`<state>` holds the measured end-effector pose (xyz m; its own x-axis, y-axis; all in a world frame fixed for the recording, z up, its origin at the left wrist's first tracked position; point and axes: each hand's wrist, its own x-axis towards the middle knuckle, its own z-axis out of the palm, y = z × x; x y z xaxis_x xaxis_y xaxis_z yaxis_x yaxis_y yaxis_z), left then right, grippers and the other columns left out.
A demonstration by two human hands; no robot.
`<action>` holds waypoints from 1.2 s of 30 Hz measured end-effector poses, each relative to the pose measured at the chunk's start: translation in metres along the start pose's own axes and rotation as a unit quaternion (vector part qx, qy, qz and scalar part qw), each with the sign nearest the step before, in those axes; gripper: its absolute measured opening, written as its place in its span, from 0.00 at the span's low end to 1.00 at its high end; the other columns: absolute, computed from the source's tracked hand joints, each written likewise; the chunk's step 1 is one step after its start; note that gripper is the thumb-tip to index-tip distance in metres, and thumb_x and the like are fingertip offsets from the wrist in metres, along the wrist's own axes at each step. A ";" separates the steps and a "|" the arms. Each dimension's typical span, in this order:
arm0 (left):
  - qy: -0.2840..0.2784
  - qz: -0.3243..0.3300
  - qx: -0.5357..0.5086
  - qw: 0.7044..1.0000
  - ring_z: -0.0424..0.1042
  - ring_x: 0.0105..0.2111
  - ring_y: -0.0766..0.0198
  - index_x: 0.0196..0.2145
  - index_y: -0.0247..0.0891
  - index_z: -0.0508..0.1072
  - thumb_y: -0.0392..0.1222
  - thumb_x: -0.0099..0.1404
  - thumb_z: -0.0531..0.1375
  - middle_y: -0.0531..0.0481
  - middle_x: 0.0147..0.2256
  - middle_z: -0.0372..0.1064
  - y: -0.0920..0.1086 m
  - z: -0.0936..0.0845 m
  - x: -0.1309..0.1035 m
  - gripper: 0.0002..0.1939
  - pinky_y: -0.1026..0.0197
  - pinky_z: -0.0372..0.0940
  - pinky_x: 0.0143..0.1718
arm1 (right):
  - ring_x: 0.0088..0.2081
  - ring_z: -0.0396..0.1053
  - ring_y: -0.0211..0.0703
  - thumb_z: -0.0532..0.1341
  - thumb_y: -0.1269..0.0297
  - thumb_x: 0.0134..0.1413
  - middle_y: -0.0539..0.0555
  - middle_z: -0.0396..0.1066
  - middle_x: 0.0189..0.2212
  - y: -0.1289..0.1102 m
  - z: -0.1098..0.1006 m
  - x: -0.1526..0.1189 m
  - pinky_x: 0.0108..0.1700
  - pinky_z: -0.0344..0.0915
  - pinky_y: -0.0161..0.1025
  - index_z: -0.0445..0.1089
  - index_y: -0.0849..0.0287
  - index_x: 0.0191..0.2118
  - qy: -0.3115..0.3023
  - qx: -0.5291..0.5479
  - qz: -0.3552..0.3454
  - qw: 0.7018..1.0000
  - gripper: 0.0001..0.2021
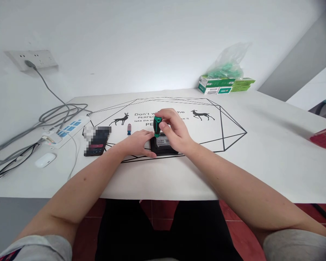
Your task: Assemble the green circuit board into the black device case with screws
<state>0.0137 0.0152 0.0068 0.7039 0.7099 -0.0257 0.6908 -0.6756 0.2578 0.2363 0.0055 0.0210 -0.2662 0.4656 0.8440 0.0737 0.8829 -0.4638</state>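
A flat black device [165,150] with a silvery, labelled part on top lies on the printed white mat; I cannot tell exactly what kind it is. My left hand [139,143] grips its left edge, thumb at the front and fingers behind. Held upright over the device is a screwdriver [157,126] with a green and black handle, gripped by the fingers of my right hand [176,129]. The screwdriver's tip is hidden from view. A smaller screwdriver [129,129] with a reddish and blue handle lies to the left, beyond my left hand.
A phone [99,142], partly pixelated, lies left of my hands. Further left are a power strip [70,131], grey cables [47,115], eyeglasses [17,160] and a white earphone case [45,160]. Green and white boxes [216,85] under a plastic bag [228,65] stand back right.
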 end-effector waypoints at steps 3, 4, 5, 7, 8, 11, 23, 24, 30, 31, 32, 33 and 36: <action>-0.001 0.002 0.007 1.000 0.68 0.64 0.34 0.70 0.37 0.66 0.71 0.65 0.69 0.32 0.65 0.70 -0.001 0.001 0.000 0.48 0.42 0.64 0.64 | 0.61 0.72 0.53 0.57 0.54 0.76 0.60 0.72 0.59 -0.001 0.002 -0.001 0.54 0.75 0.56 0.71 0.48 0.53 0.033 0.050 0.042 0.997 0.10; -0.003 0.002 0.005 1.000 0.68 0.64 0.34 0.71 0.37 0.66 0.72 0.65 0.68 0.32 0.65 0.70 -0.001 0.001 0.000 0.48 0.42 0.64 0.64 | 0.60 0.73 0.53 0.60 0.54 0.75 0.59 0.70 0.62 -0.001 0.003 -0.001 0.54 0.76 0.55 0.70 0.48 0.52 0.040 0.067 0.063 0.995 0.09; -0.004 0.001 0.003 1.000 0.68 0.65 0.34 0.71 0.36 0.66 0.72 0.65 0.68 0.32 0.65 0.70 -0.001 0.001 0.000 0.49 0.42 0.64 0.64 | 0.59 0.75 0.52 0.63 0.53 0.72 0.59 0.69 0.63 -0.001 0.005 -0.002 0.53 0.77 0.55 0.69 0.48 0.51 0.046 0.085 0.083 0.992 0.09; -0.004 0.000 0.000 1.000 0.67 0.65 0.34 0.71 0.37 0.65 0.71 0.65 0.69 0.32 0.66 0.69 -0.002 0.001 -0.001 0.49 0.42 0.63 0.65 | 0.54 0.78 0.49 0.68 0.52 0.68 0.57 0.68 0.64 -0.001 0.007 -0.002 0.52 0.78 0.53 0.66 0.47 0.48 0.051 0.117 0.109 0.986 0.12; -0.004 0.001 -0.003 1.000 0.67 0.66 0.34 0.72 0.37 0.64 0.70 0.65 0.69 0.33 0.67 0.68 -0.002 0.001 -0.001 0.49 0.42 0.63 0.65 | 0.50 0.79 0.47 0.69 0.52 0.66 0.56 0.69 0.64 -0.002 0.008 -0.002 0.51 0.79 0.53 0.64 0.48 0.47 0.050 0.129 0.115 0.984 0.14; -0.001 0.011 -0.012 1.000 0.66 0.67 0.35 0.73 0.38 0.62 0.67 0.65 0.70 0.33 0.69 0.66 -0.004 0.002 0.000 0.50 0.41 0.63 0.65 | 0.41 0.81 0.43 0.72 0.52 0.63 0.56 0.72 0.62 -0.002 0.011 -0.003 0.48 0.80 0.52 0.62 0.48 0.46 0.054 0.148 0.119 0.980 0.18; 0.003 0.003 0.000 1.000 0.70 0.62 0.35 0.67 0.38 0.69 0.69 0.64 0.70 0.34 0.63 0.72 0.000 0.000 -0.001 0.44 0.41 0.65 0.63 | 0.45 0.77 0.46 0.62 0.54 0.73 0.56 0.82 0.50 -0.010 0.006 -0.003 0.45 0.74 0.49 0.76 0.49 0.54 0.048 0.029 0.023 0.998 0.11; 0.003 0.003 -0.001 1.000 0.70 0.62 0.35 0.66 0.38 0.69 0.69 0.64 0.70 0.34 0.62 0.72 0.000 0.001 -0.001 0.44 0.42 0.66 0.62 | 0.44 0.77 0.46 0.62 0.54 0.73 0.55 0.82 0.48 -0.010 0.006 -0.003 0.44 0.74 0.49 0.76 0.49 0.53 0.049 0.017 0.017 0.998 0.11; 0.000 -0.001 -0.004 1.000 0.70 0.62 0.34 0.66 0.37 0.69 0.72 0.64 0.69 0.33 0.63 0.71 -0.001 0.000 -0.001 0.45 0.42 0.66 0.61 | 0.45 0.74 0.48 0.61 0.53 0.73 0.55 0.78 0.42 -0.008 0.007 -0.002 0.47 0.74 0.52 0.79 0.49 0.52 0.070 -0.012 -0.003 0.998 0.13; -0.002 -0.004 -0.004 1.000 0.69 0.62 0.35 0.66 0.37 0.70 0.72 0.64 0.69 0.33 0.63 0.71 0.000 -0.001 -0.001 0.45 0.43 0.66 0.62 | 0.44 0.74 0.48 0.61 0.53 0.73 0.55 0.78 0.42 -0.008 0.006 -0.002 0.47 0.74 0.53 0.80 0.49 0.52 0.072 -0.012 -0.001 0.997 0.13; -0.004 -0.007 -0.003 1.000 0.69 0.62 0.35 0.66 0.37 0.70 0.72 0.64 0.69 0.33 0.63 0.71 0.000 -0.001 -0.001 0.45 0.43 0.66 0.62 | 0.44 0.74 0.48 0.60 0.54 0.74 0.55 0.77 0.42 -0.008 0.006 -0.002 0.47 0.75 0.53 0.80 0.48 0.52 0.072 -0.013 0.001 0.997 0.13; -0.005 -0.008 -0.002 1.000 0.69 0.63 0.34 0.66 0.37 0.70 0.71 0.64 0.69 0.33 0.63 0.71 0.000 -0.001 -0.002 0.45 0.43 0.65 0.62 | 0.44 0.74 0.48 0.59 0.55 0.74 0.56 0.77 0.42 -0.008 0.005 -0.001 0.48 0.75 0.53 0.80 0.48 0.52 0.071 -0.016 0.003 0.997 0.13; -0.006 -0.009 0.002 1.000 0.68 0.63 0.34 0.67 0.37 0.69 0.72 0.64 0.69 0.32 0.64 0.70 0.001 -0.002 -0.002 0.46 0.42 0.65 0.63 | 0.44 0.74 0.48 0.58 0.57 0.75 0.56 0.77 0.41 -0.008 0.005 0.000 0.46 0.75 0.52 0.80 0.49 0.52 0.067 -0.021 0.002 0.998 0.13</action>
<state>0.0124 0.0136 0.0086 0.6936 0.7191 -0.0421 0.7037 -0.6640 0.2530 0.2312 -0.0015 0.0234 -0.1347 0.4711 0.8717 0.1160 0.8812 -0.4583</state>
